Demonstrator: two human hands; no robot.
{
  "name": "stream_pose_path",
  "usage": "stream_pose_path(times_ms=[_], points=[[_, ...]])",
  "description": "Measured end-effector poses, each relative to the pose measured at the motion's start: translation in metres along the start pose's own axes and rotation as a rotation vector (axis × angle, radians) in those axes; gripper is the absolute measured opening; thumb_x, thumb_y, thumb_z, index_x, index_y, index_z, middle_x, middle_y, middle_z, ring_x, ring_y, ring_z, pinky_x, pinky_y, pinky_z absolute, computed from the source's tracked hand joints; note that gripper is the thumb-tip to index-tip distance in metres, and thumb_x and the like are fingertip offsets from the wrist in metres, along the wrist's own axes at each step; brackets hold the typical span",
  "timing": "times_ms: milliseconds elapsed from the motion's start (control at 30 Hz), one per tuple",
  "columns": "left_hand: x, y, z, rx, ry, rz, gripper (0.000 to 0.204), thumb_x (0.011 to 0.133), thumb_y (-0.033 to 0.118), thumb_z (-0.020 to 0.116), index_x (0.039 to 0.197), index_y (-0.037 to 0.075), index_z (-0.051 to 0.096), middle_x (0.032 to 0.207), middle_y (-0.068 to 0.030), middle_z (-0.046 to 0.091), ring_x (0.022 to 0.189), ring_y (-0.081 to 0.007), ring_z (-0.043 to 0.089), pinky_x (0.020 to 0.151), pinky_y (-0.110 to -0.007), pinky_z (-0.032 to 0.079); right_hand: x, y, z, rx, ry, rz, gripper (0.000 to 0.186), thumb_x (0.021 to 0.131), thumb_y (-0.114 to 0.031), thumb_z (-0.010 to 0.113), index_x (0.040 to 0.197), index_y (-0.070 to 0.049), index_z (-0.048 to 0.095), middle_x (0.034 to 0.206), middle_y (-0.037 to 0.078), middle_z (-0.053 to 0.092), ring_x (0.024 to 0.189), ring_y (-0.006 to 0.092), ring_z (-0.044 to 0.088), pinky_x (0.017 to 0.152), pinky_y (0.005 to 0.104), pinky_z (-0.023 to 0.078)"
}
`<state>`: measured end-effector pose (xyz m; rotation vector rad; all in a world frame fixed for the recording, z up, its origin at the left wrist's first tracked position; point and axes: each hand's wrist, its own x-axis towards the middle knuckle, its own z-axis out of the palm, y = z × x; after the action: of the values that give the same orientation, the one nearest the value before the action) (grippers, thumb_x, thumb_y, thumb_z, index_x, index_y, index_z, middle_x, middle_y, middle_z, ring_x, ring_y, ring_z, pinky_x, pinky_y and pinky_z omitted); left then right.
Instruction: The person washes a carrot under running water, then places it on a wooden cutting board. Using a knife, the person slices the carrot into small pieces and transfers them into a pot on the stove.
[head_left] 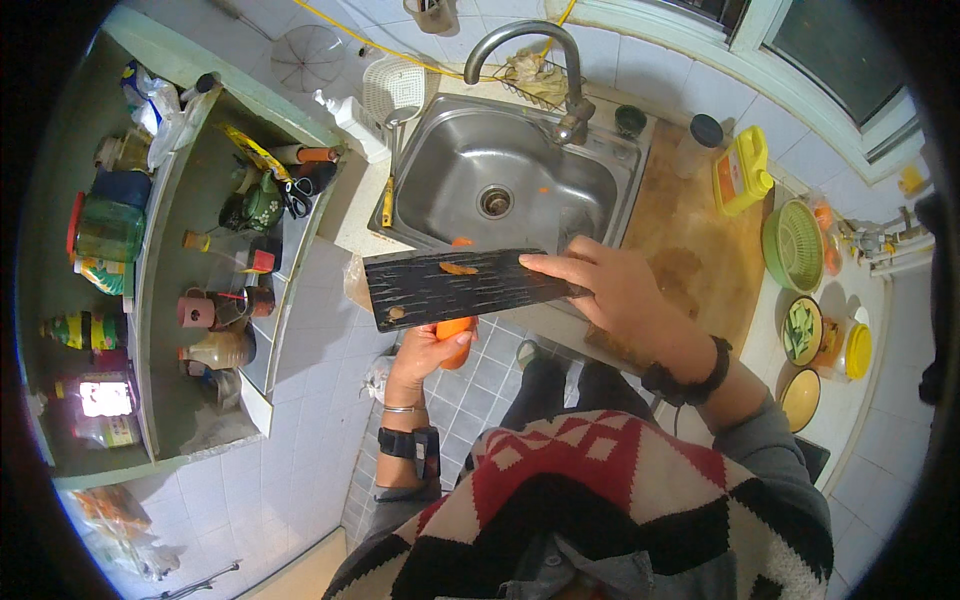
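Fingers [548, 266] of the right hand [622, 295]: wrapped about the three-o'clock end of a broad black blade [500, 285], one finger laid along its face. Fingers of the left hand [425, 357]: closed around an orange carrot [455, 345], at six o'clock of the blade and partly hidden by it. One orange piece [458, 268], lying on the blade's face. Positions below read from the blade, twelve at the top of the view. Twelve o'clock: steel sink [440, 165] set into the worktop [352, 222], a small orange scrap [543, 189] in its basin. Eleven: white bottle [358, 128]. Two: yellow jug [742, 172]. Three: wooden board [715, 240]; beyond it, green basket [793, 245] and bowl [818, 330] of green slices. Between three and four: yellowish bowl [800, 400]. Nine: shelf unit [150, 45] with jars and bottles.
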<state>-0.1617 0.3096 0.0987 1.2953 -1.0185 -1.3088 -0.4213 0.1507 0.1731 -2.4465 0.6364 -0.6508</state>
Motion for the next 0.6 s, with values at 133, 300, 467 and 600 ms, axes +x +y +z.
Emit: stream_pose_path(times_ms=[133,300,467,600], points=[[0.002,0.001,-0.002,0.064,-0.018,-0.002,0.032,0.084,0.015,0.069,0.112,0.008,0.056,0.093,-0.0047,0.059,0.082,-0.0153,0.059,0.075,-0.031,0.049,-0.013,0.015,0.011,0.026,-0.008,0.055,0.057,0.076,-0.01,0.067,0.129,-0.029,0.057,0.082,0.004,0.054,0.075,0.0235,0.061,0.06,0.0348,0.05],[0.005,0.011,-0.002,-0.005,-0.101,0.045,0.068,0.082,0.01,0.069,0.143,0.008,0.037,0.095,-0.0025,0.058,0.083,-0.0113,0.057,0.079,-0.027,0.048,-0.038,0.089,0.047,-0.146,-0.14,0.365,0.048,0.082,-0.016,0.064,0.129,-0.023,0.055,0.089,0.009,0.057,0.084,0.03,0.062,0.07,0.0405,0.052],[0.007,0.011,0.005,-0.105,-0.056,0.05,0.062,0.085,0.009,0.065,0.14,0.009,0.038,0.093,-0.004,0.057,0.08,-0.0131,0.057,0.076,-0.028,0.048,-0.07,0.099,0.06,-0.045,-0.161,0.483,0.048,0.086,-0.02,0.061,0.133,-0.022,0.051,0.103,0.009,0.058,0.09,0.0313,0.062,0.076,0.043,0.051],[0.021,0.006,0.019,-0.279,-0.005,0.095,0.055,0.089,0.015,0.062,0.137,0.008,0.038,0.097,-0.0071,0.056,0.079,-0.016,0.058,0.073,-0.03,0.048,-0.056,0.079,0.047,-0.317,0.01,0.279,0.051,0.085,-0.022,0.064,0.134,-0.022,0.05,0.104,0.008,0.058,0.093,0.0259,0.06,0.075,0.0399,0.049]])
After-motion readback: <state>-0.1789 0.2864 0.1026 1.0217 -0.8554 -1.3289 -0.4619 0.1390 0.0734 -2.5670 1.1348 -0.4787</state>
